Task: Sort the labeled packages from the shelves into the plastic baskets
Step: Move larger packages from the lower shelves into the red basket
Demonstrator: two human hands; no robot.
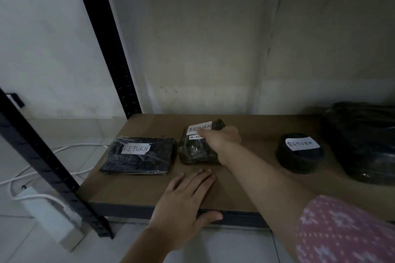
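Observation:
Three dark plastic-wrapped packages with white RETURN labels lie on a low brown shelf (pixel 139 190). A flat one (pixel 139 156) is at the left. A blocky one (pixel 195 149) is in the middle, and my right hand (pixel 220 137) grips it from the right, thumb across its label. A round one (pixel 299 152) sits further right. My left hand (pixel 188 194) rests flat on the shelf's front edge, fingers straight, thumb over the black rim.
A large black bag (pixel 363 141) fills the shelf's right end. Black uprights (pixel 109 40) frame the left side. White cables and a power strip (pixel 49 209) lie on the tiled floor at the left. A pale wall stands behind.

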